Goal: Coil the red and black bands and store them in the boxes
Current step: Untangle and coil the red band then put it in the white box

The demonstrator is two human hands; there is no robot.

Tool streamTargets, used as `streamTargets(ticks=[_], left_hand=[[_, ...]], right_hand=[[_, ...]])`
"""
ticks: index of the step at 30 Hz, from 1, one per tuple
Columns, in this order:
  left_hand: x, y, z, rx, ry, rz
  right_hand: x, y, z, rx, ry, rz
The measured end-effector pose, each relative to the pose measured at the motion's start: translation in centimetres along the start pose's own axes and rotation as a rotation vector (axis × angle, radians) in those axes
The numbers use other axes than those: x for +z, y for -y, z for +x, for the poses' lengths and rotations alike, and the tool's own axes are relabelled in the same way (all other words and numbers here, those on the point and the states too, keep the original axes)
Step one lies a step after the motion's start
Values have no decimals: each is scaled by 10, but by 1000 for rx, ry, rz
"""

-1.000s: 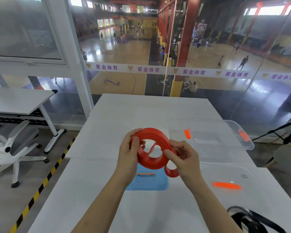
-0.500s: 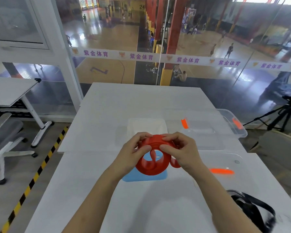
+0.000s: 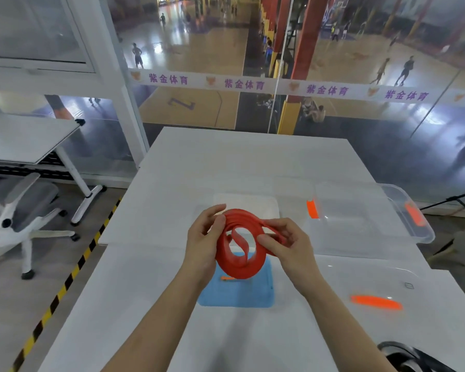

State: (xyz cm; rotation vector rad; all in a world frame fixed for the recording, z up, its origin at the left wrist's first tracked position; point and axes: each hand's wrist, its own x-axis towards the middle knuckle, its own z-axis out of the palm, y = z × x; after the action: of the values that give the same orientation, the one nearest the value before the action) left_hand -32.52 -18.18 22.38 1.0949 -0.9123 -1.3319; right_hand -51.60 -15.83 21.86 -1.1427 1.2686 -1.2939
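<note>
The table (image 3: 242, 159) lies open at the far end; a clear box (image 3: 360, 224) (orange latches (image 3: 312, 209)) crowds the right, a black band (image 3: 406, 357) nearer.

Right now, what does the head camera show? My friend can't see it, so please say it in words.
The left hand and right hand hold a red band wound into a coil above a white table. A blue pad lies under it, a clear box sits to the right, and a black band peeks in at the bottom right.

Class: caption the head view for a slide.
Above a white table, left hand and right hand grip a coiled flat red rubber band.
</note>
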Motion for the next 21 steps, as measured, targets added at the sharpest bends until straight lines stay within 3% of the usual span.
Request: streamTargets(ticks=[5,12,21], left_hand=[[25,22,32,-93,-71,-61],[35,52,64,-245,62,33],[5,85,125,-247,-114,-46]], right_hand=[[-12,-23,40,28,6,-51],[-17,-53,97,140,-24,12],[7,-96,129,192,-13,-128]])
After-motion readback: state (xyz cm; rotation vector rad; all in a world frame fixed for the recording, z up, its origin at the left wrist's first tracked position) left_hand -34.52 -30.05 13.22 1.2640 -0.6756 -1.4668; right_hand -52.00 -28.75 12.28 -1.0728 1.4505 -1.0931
